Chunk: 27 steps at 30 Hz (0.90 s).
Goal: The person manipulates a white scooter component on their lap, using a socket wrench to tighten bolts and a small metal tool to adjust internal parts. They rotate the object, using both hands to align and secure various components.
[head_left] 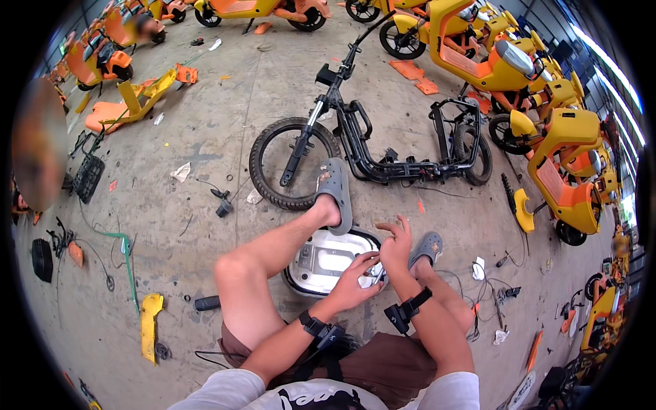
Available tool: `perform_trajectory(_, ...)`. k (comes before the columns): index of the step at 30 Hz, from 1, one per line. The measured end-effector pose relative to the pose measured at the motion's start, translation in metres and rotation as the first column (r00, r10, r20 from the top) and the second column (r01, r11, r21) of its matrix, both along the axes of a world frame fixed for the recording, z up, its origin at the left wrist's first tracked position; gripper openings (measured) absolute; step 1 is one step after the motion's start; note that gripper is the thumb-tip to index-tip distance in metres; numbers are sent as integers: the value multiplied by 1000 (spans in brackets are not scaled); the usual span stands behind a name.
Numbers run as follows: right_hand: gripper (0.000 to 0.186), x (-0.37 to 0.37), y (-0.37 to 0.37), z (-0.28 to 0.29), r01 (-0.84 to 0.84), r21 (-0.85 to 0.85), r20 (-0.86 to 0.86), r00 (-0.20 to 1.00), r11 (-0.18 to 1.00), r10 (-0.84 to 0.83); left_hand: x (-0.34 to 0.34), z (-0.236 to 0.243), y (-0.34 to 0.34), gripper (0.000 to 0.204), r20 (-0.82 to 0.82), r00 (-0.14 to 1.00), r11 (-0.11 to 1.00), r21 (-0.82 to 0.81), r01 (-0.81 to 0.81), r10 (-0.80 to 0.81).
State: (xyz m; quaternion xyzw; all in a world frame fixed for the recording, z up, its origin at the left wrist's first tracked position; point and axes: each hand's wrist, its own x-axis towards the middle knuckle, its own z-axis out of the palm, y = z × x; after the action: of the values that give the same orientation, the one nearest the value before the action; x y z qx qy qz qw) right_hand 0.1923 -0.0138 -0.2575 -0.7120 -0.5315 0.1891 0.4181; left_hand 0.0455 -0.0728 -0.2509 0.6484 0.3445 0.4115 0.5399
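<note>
My left hand (pixel 353 284) reaches over the right part of a white panel with a black rim (pixel 313 262), which looks like the underside of a scooter seat and lies on the floor between my feet. Its fingers are bent together at the tips; whatever is between them is too small to make out. Close beside it, almost touching those fingertips, my right hand (pixel 396 247) is raised with several fingers stretched out and apart. No object shows clearly in the right hand. Both wrists wear black straps with small boxes.
Just beyond my feet stands a stripped black scooter frame (pixel 403 169) with its front wheel (pixel 260 164). Yellow and orange scooters (pixel 567 160) line the right side. A yellow panel (pixel 149 328), a black cylinder (pixel 207 303), a green strap (pixel 130 266) and cables lie on the concrete floor.
</note>
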Motion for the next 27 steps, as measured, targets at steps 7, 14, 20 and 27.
perform_trajectory(7, 31, 3, -13, 19, -33, -6, 368, 929, 999, 33, -16, -3, 13, 31, 16, 999, 998, 59, -37, 36)
perform_trajectory(14, 23, 16, -28, 36, -295, -26, 615, 749, 955, 248, -23, -7, 20, 24, 6, 980, 967, -168, -193, 197)
perform_trajectory(20, 36, 19, -60, 58, -327, -480, 464, 692, 814, 552, -22, -40, 37, 32, 53, 938, 915, -247, -319, 341)
perform_trajectory(27, 39, 40, -39, 70, -446, -522, 297, 703, 727, 646, -6, -41, 18, 36, -29, 979, 950, -239, -202, 201)
